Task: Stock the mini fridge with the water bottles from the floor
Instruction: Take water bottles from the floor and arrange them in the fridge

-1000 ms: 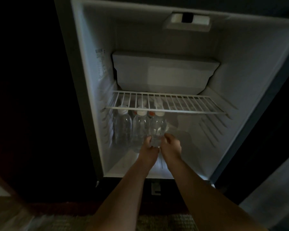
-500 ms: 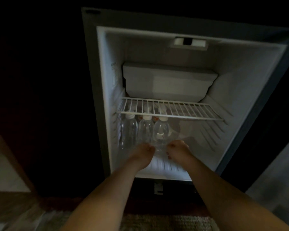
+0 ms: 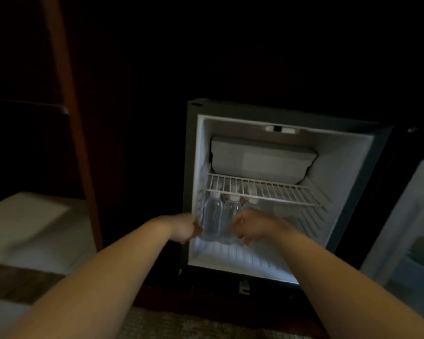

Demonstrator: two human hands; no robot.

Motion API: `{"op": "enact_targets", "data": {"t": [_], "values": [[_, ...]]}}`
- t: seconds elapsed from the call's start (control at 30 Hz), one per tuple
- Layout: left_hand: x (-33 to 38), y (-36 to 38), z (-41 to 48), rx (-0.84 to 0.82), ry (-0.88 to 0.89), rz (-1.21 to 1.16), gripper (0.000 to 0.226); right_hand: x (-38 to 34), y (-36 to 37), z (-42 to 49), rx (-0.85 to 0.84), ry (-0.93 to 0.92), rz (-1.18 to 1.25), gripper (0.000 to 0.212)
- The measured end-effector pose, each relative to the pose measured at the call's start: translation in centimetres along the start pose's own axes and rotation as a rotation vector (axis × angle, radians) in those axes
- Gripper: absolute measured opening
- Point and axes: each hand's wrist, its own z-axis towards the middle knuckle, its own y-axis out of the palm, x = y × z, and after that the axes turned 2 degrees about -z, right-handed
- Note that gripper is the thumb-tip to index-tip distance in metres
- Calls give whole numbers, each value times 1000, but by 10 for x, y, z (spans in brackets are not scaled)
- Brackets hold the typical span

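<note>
The mini fridge [image 3: 343, 167] stands open and lit. On its floor at the left, under the wire shelf [image 3: 274, 193], stand clear water bottles with white caps: one [image 3: 212, 220] at the left wall, a second [image 3: 230, 222] beside it, and a third [image 3: 253, 203] mostly hidden behind my right hand. Further caps show behind them. My left hand [image 3: 184, 228] is at the fridge's left edge, loosely curled and holding nothing. My right hand [image 3: 251, 226] hovers in front of the bottles with its fingers hanging apart, also holding nothing.
A white freezer box [image 3: 262, 157] fills the top of the fridge. The open fridge door [image 3: 402, 231] stands at the right. A pale bed-like surface [image 3: 30, 228] and a wooden post [image 3: 67, 118] are at the left. Carpet [image 3: 181, 325] lies below.
Both hands let go of the third bottle and drew back out of the fridge. The view pulled back and swung left, so the fridge now sits lower and to the right.
</note>
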Motion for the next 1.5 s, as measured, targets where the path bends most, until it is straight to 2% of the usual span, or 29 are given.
{"op": "enact_targets", "data": {"t": [0.2, 0.3, 0.37, 0.5, 0.73, 1.07, 1.17, 1.33, 1.5], "values": [[-40, -27, -76, -7, -62, 34, 26, -63, -3, -36, -79, -136, -194, 18], [-70, -38, -112, -7, -67, 99, 39, -106, 2, -55, -96, -266, -252, 25], [-83, -44, -135, 9, -81, 145, 33, -131, 12, -64, -102, -313, -244, 30], [-108, -52, -187, 91, -142, 219, 42, -189, 45, -81, -139, -390, -255, 30], [-175, -36, -268, 117, -276, 177, 39, -262, 120, -105, -214, -516, -343, 26], [-291, 40, -367, 61, -545, 52, 61, -307, 240, -126, -409, -628, -360, 31], [-321, 62, -381, 53, -604, -36, 67, -316, 271, -129, -420, -648, -386, 37], [-354, 86, -381, 59, -646, -223, 68, -309, 332, -127, -461, -631, -239, 42], [-374, 89, -364, 82, -644, -354, 68, -309, 356, -115, -430, -670, -212, 58]]}}
